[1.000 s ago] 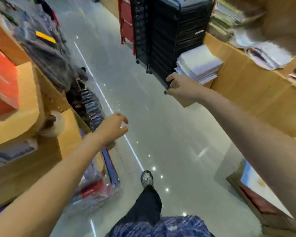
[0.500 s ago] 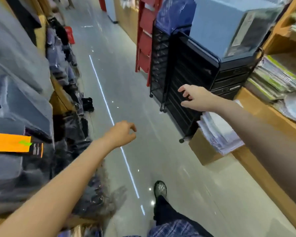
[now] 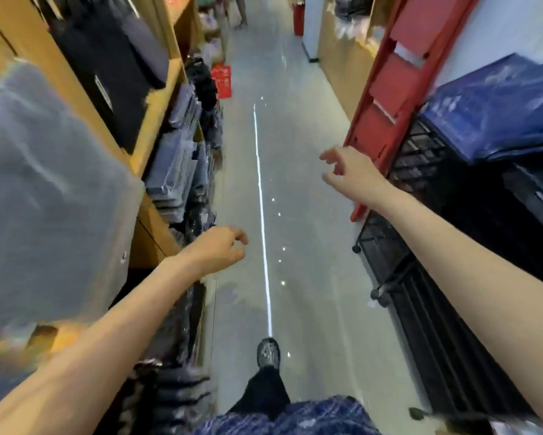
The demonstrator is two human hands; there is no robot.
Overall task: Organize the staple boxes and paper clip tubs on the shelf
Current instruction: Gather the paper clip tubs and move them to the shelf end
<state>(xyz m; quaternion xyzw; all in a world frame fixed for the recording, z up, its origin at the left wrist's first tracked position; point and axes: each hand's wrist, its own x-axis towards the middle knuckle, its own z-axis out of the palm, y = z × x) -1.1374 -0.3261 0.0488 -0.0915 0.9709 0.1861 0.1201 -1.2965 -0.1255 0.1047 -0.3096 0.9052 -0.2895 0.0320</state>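
No staple boxes or paper clip tubs show in this view. I look down a shop aisle with both arms stretched ahead of me. My left hand [image 3: 220, 251] hangs over the grey floor beside the left shelving, fingers loosely curled, holding nothing. My right hand [image 3: 348, 172] is further ahead and higher, over the aisle floor near a red rack, fingers spread and relaxed, also empty. My foot [image 3: 267, 353] is on the floor below.
Wooden shelves [image 3: 157, 98] with dark and grey wrapped goods line the left. On the right stand a red rack [image 3: 386, 89], black wheeled drawer units [image 3: 430, 309] and a blue bag [image 3: 499, 111]. A red basket [image 3: 222, 81] and a person's legs [image 3: 238, 11] are far down the aisle.
The view has swung up along the aisle as I walk. The paper stacks and wooden counter on the right have left the view. Both hands stay empty; the right one opened a little.
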